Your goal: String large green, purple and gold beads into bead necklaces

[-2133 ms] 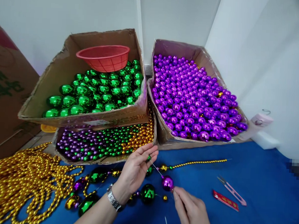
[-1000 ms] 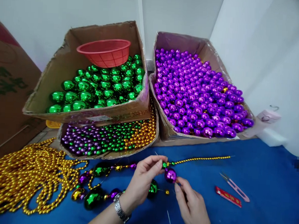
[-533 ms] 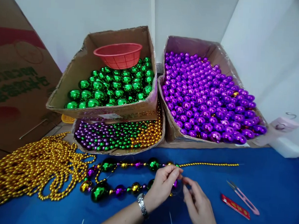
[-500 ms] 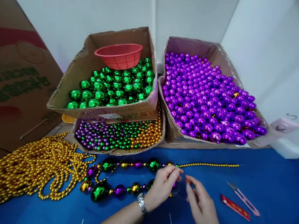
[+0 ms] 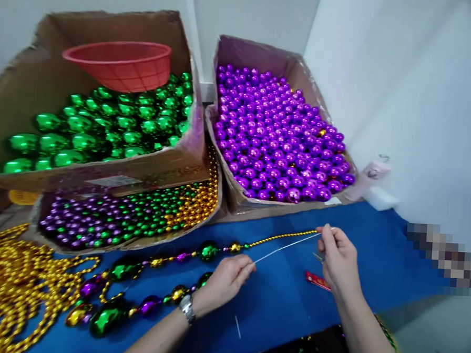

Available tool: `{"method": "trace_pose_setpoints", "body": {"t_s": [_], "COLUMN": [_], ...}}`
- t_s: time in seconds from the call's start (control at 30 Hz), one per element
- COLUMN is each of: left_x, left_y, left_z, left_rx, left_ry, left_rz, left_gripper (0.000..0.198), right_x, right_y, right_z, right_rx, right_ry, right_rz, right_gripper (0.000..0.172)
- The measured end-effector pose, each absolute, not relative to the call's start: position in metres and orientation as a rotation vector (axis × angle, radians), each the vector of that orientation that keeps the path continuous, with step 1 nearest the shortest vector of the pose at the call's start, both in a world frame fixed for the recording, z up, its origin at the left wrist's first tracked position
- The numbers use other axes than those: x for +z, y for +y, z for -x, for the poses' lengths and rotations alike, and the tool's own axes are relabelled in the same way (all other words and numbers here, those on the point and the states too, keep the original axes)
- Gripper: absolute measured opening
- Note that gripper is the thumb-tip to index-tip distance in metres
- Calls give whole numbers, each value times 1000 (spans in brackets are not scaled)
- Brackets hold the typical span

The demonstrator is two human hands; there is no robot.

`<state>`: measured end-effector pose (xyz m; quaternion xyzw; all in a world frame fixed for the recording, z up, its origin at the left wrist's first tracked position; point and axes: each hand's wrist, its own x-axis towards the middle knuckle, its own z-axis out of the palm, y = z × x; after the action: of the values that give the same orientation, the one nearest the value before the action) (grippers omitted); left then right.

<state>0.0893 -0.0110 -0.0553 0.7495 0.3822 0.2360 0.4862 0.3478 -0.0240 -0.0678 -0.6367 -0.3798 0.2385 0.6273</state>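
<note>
A long thin needle or wire stretches taut between my two hands above the blue cloth. My left hand, with a wristwatch, is closed in a pinch on its lower left end. My right hand is closed in a pinch on its upper right end. A bead strand of large green, purple and gold balls loops on the cloth to the left of my left hand. Its thin gold bead tail runs toward my right hand.
A box of green balls with a red basket sits at the back left, a box of purple balls at the back right. A tray of small mixed beads lies in front. Gold chains pile at the left. A red item lies under my right hand.
My right hand has pulled away to the right and up, drawing the needle or wire taut. My left hand stays by the strand. The view has shifted to the right.
</note>
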Motion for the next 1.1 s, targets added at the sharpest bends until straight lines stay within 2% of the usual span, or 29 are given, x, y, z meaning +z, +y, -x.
{"method": "trace_pose_setpoints", "body": {"t_s": [0.27,0.5,0.6,0.77,0.97,1.1], "left_x": [-52,-33,-25,-7,4,-4], "left_y": [3,9,9,13,13,13], "left_z": [-72,-83,-92,-102,-107,-100], "left_rx": [393,404,428,423,483,578], "left_ry": [902,909,907,968,1009,1002], "left_rz": [-1687,-1626,-1598,-1648,-1534,-1314], "left_gripper": [35,30,27,27,31,31], "right_x": [-86,-104,-106,-101,-106,-100], "right_y": [-34,-47,-45,-23,22,35], "right_z": [-455,-520,-535,-524,-486,-478], "right_rx": [404,482,413,83,58,48], "right_ry": [-592,-738,-844,-1159,-1898,-2074], "right_rz": [1576,2070,2330,2625,2562,2511], "right_gripper": [46,26,26,34,30,26]}}
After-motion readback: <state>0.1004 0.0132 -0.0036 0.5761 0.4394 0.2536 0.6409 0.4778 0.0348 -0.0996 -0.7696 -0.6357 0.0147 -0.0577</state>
